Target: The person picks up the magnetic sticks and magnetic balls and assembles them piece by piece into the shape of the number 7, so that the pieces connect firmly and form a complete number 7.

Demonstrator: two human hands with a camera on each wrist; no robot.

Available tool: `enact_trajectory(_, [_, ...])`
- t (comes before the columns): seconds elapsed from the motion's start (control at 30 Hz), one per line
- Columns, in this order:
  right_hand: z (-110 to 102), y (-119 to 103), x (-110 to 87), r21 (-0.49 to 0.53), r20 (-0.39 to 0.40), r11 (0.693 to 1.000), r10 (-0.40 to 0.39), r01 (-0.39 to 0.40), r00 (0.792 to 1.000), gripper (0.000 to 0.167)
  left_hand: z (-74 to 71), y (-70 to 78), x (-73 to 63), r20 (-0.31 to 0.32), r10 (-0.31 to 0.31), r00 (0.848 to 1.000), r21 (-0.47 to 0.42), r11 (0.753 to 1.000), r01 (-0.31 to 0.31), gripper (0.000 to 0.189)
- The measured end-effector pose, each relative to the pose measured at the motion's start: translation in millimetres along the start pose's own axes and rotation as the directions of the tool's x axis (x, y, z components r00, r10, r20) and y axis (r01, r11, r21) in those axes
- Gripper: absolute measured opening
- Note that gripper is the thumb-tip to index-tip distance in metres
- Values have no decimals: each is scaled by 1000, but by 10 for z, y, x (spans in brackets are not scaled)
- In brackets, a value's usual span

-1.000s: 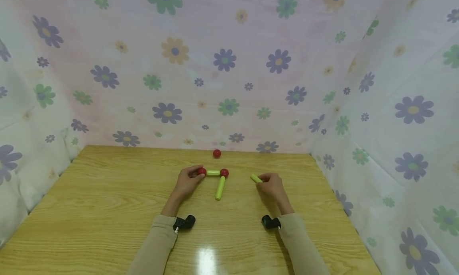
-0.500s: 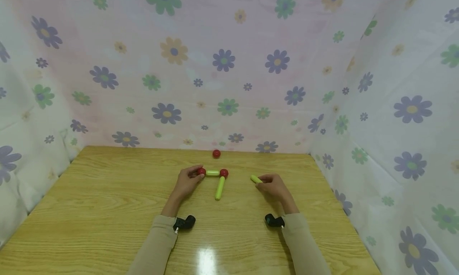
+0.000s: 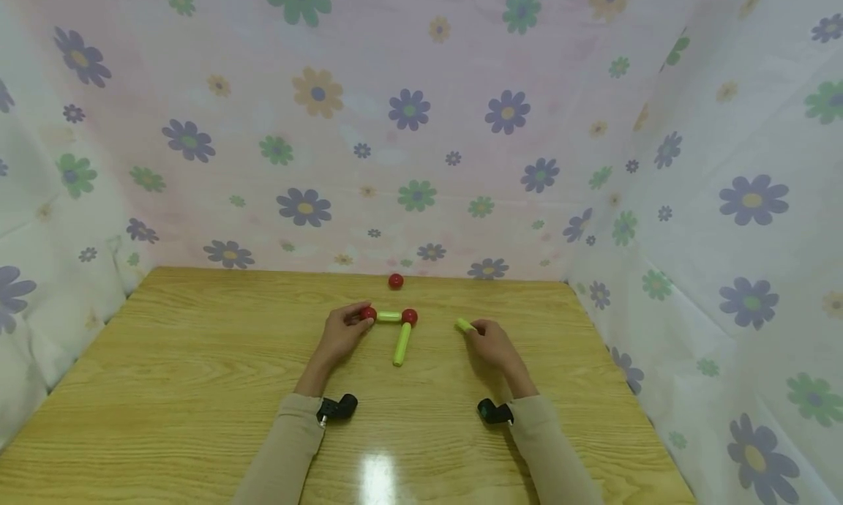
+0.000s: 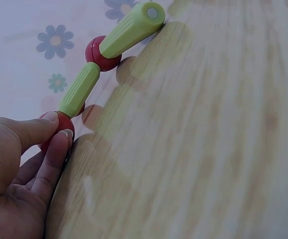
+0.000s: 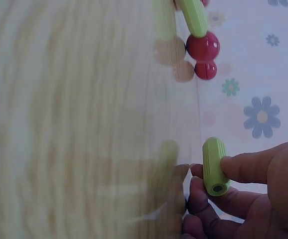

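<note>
My left hand (image 3: 341, 337) pinches a red ball (image 3: 369, 315) between thumb and fingers at the left end of a joined piece. From that ball a yellow-green magnetic stick (image 3: 390, 317) runs right to a second red ball (image 3: 410, 317). Another magnetic stick (image 3: 402, 344) extends from this second ball toward me, with a metal disc (image 4: 152, 13) in its free end. To the right, apart from the piece, my right hand (image 3: 495, 345) holds a loose magnetic stick (image 5: 215, 164) between thumb and fingers, its far end pointing up and left in the head view.
A single red ball (image 3: 396, 281) rests near the back edge of the wooden table (image 3: 197, 388). Flowered cloth (image 3: 369, 124) hangs behind the table and along both sides. Each wrist wears a small black camera (image 3: 339, 407).
My right hand has shifted slightly left with its stick, after its wrist swung briefly to the right. My left hand and the joined piece have stayed in place.
</note>
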State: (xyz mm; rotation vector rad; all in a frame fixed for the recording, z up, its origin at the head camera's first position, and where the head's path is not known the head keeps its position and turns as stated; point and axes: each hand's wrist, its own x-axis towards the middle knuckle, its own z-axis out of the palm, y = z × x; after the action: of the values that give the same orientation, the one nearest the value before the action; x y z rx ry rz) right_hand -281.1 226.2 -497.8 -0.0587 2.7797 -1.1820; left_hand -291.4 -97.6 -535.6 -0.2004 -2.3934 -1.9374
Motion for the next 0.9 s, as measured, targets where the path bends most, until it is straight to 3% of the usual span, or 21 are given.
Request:
enact_trajectory(0.17, [52,-113,-44,47,100,998,-37,32,994,32,-4,2,5,3,16,1000,-8,1000,-16,42])
enact_trajectory(0.33, [123,-186,-69,127,242,987,-124,95,962,31,-11,13,8,-1,29,1000,0,1000,-29,42])
enact_trajectory(0.47, [200,-220,-98,155,300,981,-156,113,941,32,-19,19,3,-2,23,1000,13,1000,-23,42])
enact_trajectory(0.6, [300,-235,-134,183,293,975,-179,129,939,34,-19,16,-1,-4,18,1000,19,1000,-18,42])
enact_trajectory(0.9, [444,-361,-228,275,162,941,-248,198,955,28,-8,9,-2,-1,17,1000,3,1000,-17,41])
